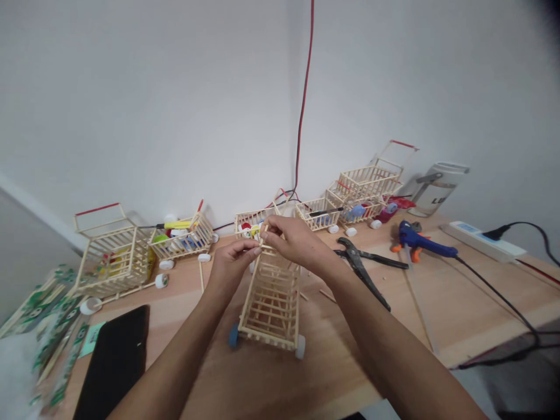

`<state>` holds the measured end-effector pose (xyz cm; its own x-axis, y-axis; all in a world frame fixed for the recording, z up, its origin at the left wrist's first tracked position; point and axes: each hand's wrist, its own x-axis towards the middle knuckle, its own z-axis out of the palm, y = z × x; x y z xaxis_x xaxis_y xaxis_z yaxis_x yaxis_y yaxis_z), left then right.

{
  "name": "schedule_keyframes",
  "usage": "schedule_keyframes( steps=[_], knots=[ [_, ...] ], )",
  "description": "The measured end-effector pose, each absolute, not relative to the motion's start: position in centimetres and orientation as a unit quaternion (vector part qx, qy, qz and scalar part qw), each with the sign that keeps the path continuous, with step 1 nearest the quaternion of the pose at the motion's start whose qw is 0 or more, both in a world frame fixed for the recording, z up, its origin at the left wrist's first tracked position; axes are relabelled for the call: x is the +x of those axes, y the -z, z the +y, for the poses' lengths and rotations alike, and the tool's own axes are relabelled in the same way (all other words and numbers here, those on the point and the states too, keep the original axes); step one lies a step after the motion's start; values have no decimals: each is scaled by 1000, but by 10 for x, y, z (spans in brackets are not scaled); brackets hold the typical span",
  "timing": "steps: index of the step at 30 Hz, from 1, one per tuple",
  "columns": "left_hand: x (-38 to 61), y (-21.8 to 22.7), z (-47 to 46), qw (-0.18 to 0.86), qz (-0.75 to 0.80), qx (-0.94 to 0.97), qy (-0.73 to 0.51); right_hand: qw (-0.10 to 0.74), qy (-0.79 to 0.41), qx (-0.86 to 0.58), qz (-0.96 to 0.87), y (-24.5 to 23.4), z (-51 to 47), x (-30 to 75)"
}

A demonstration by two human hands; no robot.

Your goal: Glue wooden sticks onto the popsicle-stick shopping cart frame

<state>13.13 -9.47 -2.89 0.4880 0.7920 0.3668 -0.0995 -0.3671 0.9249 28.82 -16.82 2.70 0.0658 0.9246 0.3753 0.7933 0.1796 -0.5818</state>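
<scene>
A small cart built of thin wooden sticks [271, 303] stands on the wooden table [446, 303], with a blue wheel at its near left and a white wheel at its near right. My left hand [231, 262] and my right hand [295, 240] meet at the cart's far top edge. Both pinch there with closed fingers, on a thin stick [262, 249] at the top of the frame. How that stick joins the cart is too small to tell.
Several finished stick carts [114, 251] line the wall. Black pliers [363, 265] and a blue glue gun [420, 239] lie to the right, with a power strip [481, 239] and cables beyond. A black phone [116, 361] and green packets [48, 326] lie left.
</scene>
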Motion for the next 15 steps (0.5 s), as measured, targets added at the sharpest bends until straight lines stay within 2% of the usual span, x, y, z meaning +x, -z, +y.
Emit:
schedule_keyframes(
  steps=[15],
  knots=[
    [131,29,-95,501,244,702,-444,361,-94,-631,-680,-27,-169,288]
  ],
)
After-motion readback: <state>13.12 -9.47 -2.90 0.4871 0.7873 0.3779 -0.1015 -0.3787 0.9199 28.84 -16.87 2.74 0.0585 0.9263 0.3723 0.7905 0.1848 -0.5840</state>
